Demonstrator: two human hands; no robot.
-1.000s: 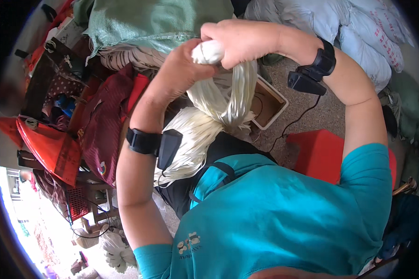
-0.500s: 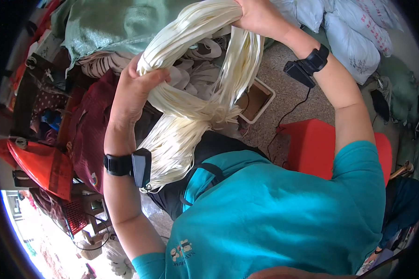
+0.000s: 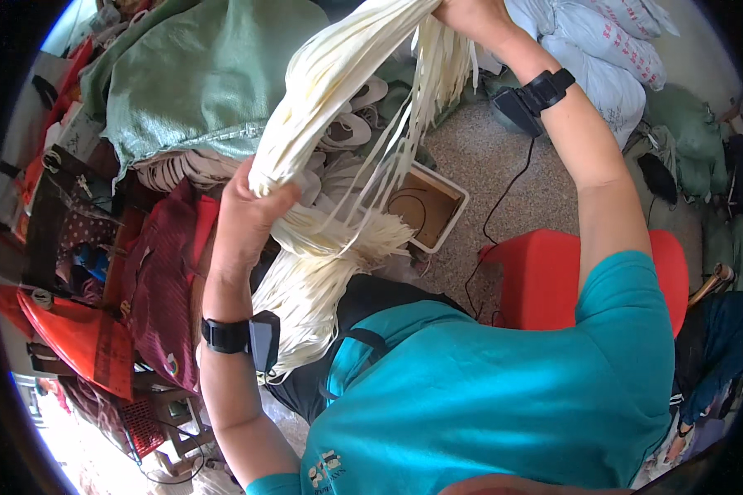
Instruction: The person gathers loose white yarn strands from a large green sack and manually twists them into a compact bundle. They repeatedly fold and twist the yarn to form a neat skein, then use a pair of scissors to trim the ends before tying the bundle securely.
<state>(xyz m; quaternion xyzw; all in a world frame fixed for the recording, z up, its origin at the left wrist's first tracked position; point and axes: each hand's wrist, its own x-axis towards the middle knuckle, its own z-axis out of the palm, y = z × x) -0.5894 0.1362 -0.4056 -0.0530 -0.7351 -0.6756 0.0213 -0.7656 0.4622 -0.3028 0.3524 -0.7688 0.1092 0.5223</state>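
A thick bundle of cream-coloured flat strips stretches between my two raised hands. My left hand is closed round its lower left part, thumb across the strips. At the top edge my right hand grips the upper end; its fingers are partly cut off by the picture's rim. Loose strips hang down below the right hand. Beneath my left hand the bundle's tail fans out over my dark-clad lap. Both forearms wear black straps with small boxes.
A white-rimmed tray lies on the speckled floor, near a red stool. Green sacks stand far left, white sacks far right. A maroon cloth bag is left of my arm. A black cable hangs from my right wrist strap.
The loop of strips has been drawn out longer and narrower between my hands. My left hand has moved slightly down and right; more strips dangle loose under my right hand.
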